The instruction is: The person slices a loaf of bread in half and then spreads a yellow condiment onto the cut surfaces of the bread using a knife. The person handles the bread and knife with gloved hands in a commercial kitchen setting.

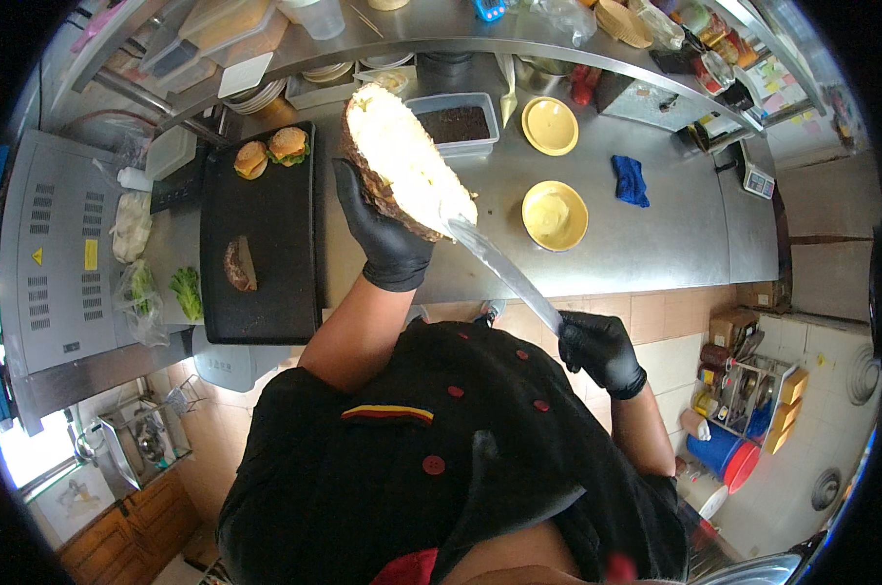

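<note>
My left hand (386, 227), in a black glove, holds up a long piece of dark-crusted bread (404, 161) over the counter. Its cut face is turned up and covered with a pale creamy spread. My right hand (598, 351), gloved too, grips the handle of a long metal spreading spatula (510, 267). The spatula's tip touches the lower right end of the spread-covered face. To the right of the bread stands a yellow bowl (555, 216) with pale cream inside. Behind the bread is a clear plastic container (452, 124) of dark crumbs, partly hidden by the loaf.
A black baking tray (273, 219) at left bears two burgers (269, 155) and a cut piece of dark bread (241, 263). A second yellow bowl (550, 126) and a blue cloth (631, 180) lie on the steel counter (667, 248). A loaded shelf (426, 36) overhangs the back.
</note>
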`<state>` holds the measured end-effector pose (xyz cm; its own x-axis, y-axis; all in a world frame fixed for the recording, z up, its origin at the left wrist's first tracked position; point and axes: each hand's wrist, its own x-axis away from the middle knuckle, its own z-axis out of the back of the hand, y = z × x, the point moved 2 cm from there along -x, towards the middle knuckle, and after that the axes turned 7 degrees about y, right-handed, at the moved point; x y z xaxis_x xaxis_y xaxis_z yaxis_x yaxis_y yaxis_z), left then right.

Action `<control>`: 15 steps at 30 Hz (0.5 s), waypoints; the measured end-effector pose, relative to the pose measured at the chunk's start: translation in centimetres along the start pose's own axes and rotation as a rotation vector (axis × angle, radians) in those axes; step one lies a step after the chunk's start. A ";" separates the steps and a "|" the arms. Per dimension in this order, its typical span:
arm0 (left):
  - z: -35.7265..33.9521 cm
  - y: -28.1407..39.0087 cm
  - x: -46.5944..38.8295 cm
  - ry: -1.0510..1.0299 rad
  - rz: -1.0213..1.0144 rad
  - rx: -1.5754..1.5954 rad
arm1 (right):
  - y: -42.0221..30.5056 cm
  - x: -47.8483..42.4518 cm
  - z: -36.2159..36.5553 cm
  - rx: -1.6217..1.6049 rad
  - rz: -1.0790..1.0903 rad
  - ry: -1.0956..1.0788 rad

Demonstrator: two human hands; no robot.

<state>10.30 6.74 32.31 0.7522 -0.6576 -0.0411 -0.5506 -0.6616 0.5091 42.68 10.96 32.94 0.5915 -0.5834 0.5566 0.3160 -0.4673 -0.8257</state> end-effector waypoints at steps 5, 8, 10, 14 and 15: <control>0.4 0.7 -0.1 0.015 0.036 -0.020 | -0.3 2.0 2.2 0.116 -0.055 0.082; 0.0 0.6 0.0 0.060 -0.025 -0.120 | -0.8 2.1 1.9 0.071 0.016 0.092; -0.4 0.6 0.2 0.042 -0.065 -0.190 | -1.2 1.3 1.1 0.004 0.048 0.076; -0.4 0.9 0.0 0.021 0.031 -0.038 | -1.1 1.3 1.4 0.108 -0.016 0.031; -0.4 1.0 -0.1 0.012 0.065 0.037 | -1.1 1.7 2.0 0.129 -0.012 0.041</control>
<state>9.84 6.27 33.21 0.7188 -0.6953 0.0014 -0.6110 -0.6307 0.4785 44.85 11.78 34.59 0.5574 -0.6058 0.5678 0.4173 -0.3868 -0.8223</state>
